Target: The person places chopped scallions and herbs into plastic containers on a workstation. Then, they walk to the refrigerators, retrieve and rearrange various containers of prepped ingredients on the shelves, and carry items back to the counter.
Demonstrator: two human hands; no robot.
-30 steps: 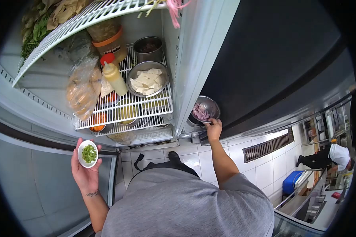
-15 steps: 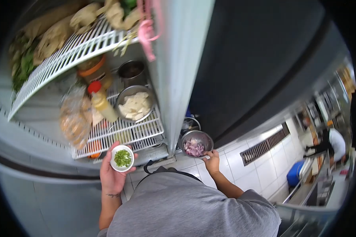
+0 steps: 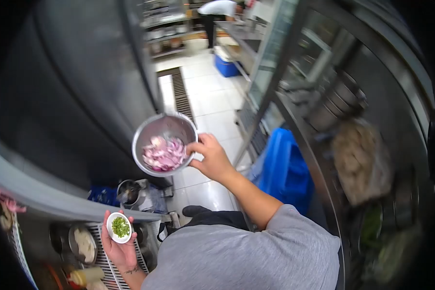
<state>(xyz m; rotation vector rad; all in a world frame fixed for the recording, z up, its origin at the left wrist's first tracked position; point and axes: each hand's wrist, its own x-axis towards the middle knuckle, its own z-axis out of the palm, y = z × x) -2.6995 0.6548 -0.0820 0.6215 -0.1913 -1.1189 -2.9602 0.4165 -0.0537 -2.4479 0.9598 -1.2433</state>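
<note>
My left hand (image 3: pixel 115 250) holds a small white bowl (image 3: pixel 110 236) from below, its fingers around the sides. Chopped green herbs (image 3: pixel 121 226), maybe scallions, lie in it. With thumb and fingers on the rim, my right hand (image 3: pixel 212 158) grips a metal bowl (image 3: pixel 140 137), tilted a little toward me. Sliced red onion (image 3: pixel 163 153) covers part of its bottom. Beneath my left hand, the fridge's white wire shelf (image 3: pixel 112 273) carries a metal bowl of white pieces (image 3: pixel 84 245) and a squeeze bottle (image 3: pixel 86 275).
Tall dark doors (image 3: pixel 82 63) rise on the left. A blue plastic bag or cover (image 3: pixel 285 166) stands to the right, beside glass-fronted shelving with a bagged item (image 3: pixel 360 159). A floor drain (image 3: pixel 181 94) runs ahead. Farther off, a person (image 3: pixel 217 12) bends near a blue cooler (image 3: pixel 225 65).
My view has swung right, away from the fridge interior toward the aisle. The onion bowl now sits higher and nearer in view. Both hands keep their bowls.
</note>
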